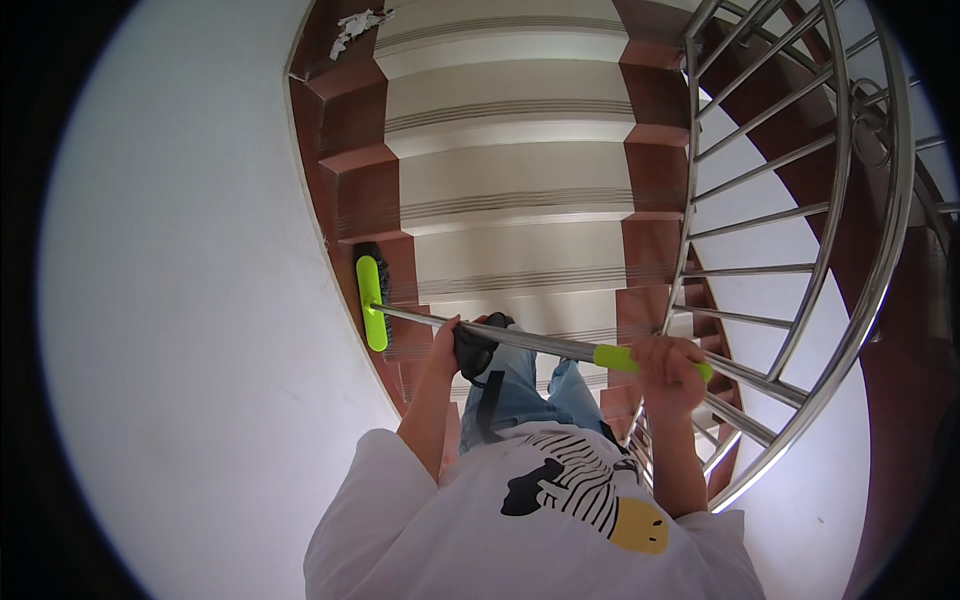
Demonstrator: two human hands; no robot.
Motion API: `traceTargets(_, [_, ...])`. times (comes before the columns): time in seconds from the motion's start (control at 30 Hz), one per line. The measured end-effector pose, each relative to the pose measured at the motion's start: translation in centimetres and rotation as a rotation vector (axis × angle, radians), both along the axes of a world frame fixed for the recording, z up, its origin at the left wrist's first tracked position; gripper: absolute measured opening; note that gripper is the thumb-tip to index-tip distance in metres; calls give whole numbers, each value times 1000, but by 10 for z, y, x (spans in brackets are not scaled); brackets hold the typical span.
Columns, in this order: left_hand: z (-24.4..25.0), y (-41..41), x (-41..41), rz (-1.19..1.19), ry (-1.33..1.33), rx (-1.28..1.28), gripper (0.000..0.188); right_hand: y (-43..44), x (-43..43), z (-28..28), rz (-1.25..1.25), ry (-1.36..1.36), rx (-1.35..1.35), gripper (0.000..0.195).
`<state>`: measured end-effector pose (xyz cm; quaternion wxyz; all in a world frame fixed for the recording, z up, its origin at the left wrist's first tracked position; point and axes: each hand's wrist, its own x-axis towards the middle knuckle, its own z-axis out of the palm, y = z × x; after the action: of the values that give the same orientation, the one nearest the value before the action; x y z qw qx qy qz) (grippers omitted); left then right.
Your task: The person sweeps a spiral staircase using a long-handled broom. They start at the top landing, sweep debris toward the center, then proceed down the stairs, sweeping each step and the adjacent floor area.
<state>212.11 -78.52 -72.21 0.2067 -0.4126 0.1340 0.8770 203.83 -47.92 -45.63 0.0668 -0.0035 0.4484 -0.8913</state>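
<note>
A long-handled broom (532,342) slants across in front of me, with a metal pole and a lime-green grip end. My right hand (671,371) is wrapped around that grip near the stair railing. Lower on the pole, my left hand (448,343) grips the metal; its fingers are partly hidden. The green broom head (371,304), with dark bristles, lies at the left side of a step, close to the wall. Just beside my left hand is a black object (474,351) that I cannot identify.
Beige stair treads (517,172) with red-brown borders run ahead. A white wall (195,300) bounds the left. Stainless steel railings (892,247) curve along the right. Crumpled white scraps (358,30) lie on a step at the top left.
</note>
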Motion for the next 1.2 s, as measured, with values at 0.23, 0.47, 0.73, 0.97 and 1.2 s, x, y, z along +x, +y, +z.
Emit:
traceTargets(0.23, [14, 156, -33, -278, -55, -88, 46, 169, 41, -17, -412, -86, -84, 28])
traceTargets(0.47, [-22, 360, -9, -763, 28, 101, 26, 352, 173, 33, -783, 41, -97, 32])
traceTargets(0.73, [-34, 577, 5, -1144, 210, 52, 33, 437, 312, 35, -1326, 107, -36, 36])
traceTargets(0.97, [-63, 658, -20, -1553, 224, -293, 33, 422, 360, -20, -1670, -12, -113, 31])
traceTargets(1.2, [-8, 617, 38, -1447, 189, -205, 29, 434, 418, -7, -1610, -34, -109, 32])
